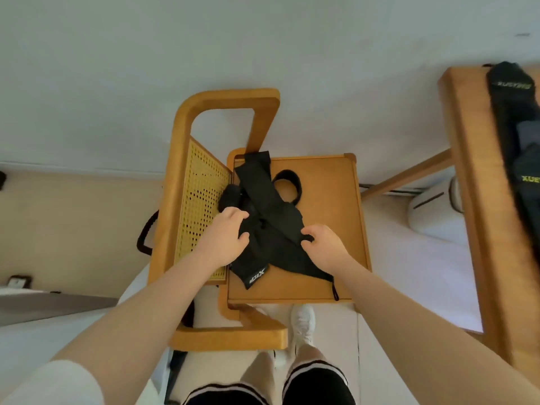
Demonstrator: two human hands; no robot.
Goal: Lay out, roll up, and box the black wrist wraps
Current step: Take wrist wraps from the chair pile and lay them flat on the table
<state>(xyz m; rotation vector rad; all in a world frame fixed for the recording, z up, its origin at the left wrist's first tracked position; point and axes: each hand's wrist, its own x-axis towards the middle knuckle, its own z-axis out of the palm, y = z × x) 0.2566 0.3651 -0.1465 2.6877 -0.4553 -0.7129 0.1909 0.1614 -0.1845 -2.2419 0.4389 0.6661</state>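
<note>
A tangle of black wrist wraps lies across a small wooden table. One strap runs from the table's back left corner down to the middle; another end with a white logo lies near the front. A thumb loop curls at the back. My left hand grips the wraps on their left side, fingers curled into the fabric. My right hand pinches a strap edge on the right. No box is visible.
A wooden chair with a yellow cane back stands against the table's left side. At right, a wooden bench carries black gear with green lettering. A white appliance sits on the floor. My feet are below the table.
</note>
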